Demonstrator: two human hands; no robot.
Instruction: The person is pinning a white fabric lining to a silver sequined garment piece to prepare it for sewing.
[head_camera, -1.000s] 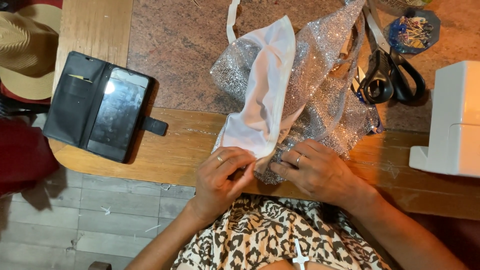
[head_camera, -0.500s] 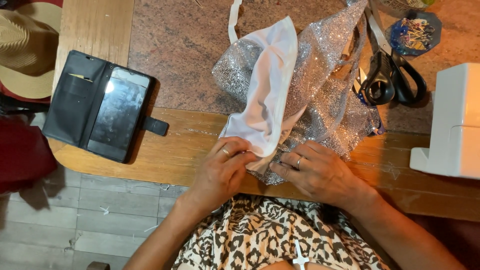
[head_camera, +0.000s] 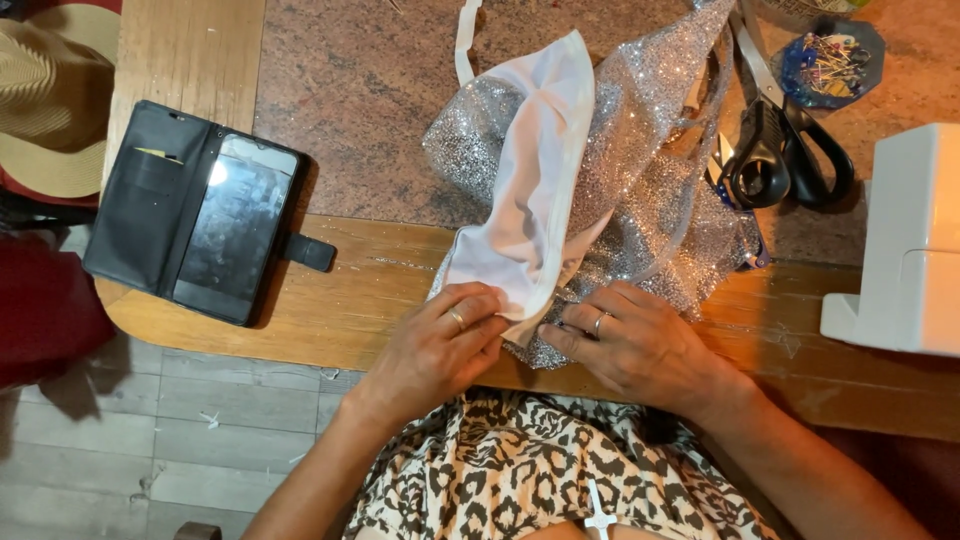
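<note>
A piece of silver glitter fabric lies bunched on the table with a white lining fabric folded over it. My left hand pinches the lower edge of the white lining at the table's front edge. My right hand, with a ring on one finger, presses down on the glitter fabric's lower edge just beside it. The fingertips of both hands nearly meet at the fabric's corner.
A phone in an open black wallet case lies at the left. Black-handled scissors and a blue dish of pins sit at the back right. A white sewing machine stands at the right edge; a straw hat at far left.
My left hand's fingers have shifted slightly along the white lining's edge toward my right hand. The fabric and other things stay in place.
</note>
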